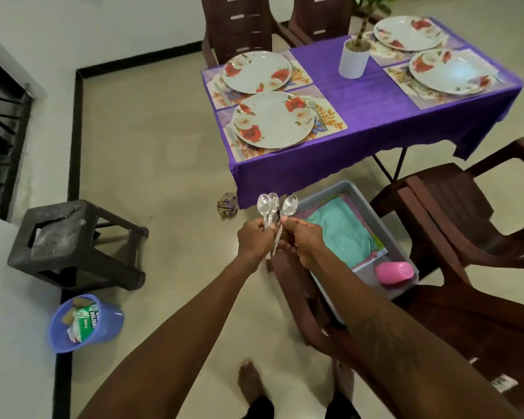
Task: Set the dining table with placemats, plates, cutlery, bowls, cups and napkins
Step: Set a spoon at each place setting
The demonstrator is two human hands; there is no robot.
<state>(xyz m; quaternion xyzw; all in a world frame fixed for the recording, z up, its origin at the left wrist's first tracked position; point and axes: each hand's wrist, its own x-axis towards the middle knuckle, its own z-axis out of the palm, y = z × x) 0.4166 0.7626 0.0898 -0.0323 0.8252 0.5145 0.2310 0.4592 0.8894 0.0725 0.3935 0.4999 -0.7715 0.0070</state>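
The counter point(360, 110) with the purple cloth is partly set. Four placemats point(330, 120) lie on it, and each one has a flowery plate point(273, 120) on top. I can see a fork point(313, 108) beside the nearest plate and what looks like a knife point(232, 137) on its other side. At the far places the cutlery is too small to tell well. No bowls, cups or napkins are on the counter yet. The person stands back from it, with both hands held up close together. The left hand point(253, 237) is curled round two spoons point(266, 205), and the right hand point(303, 240) pinches a third spoon point(289, 205). So I think spoons go down next. Just beside the hands, a grey tub point(324, 195) on a chair point(291, 285) holds folded cloths point(339, 234), maybe the napkins, and a pink cup point(394, 272) lying on its side.
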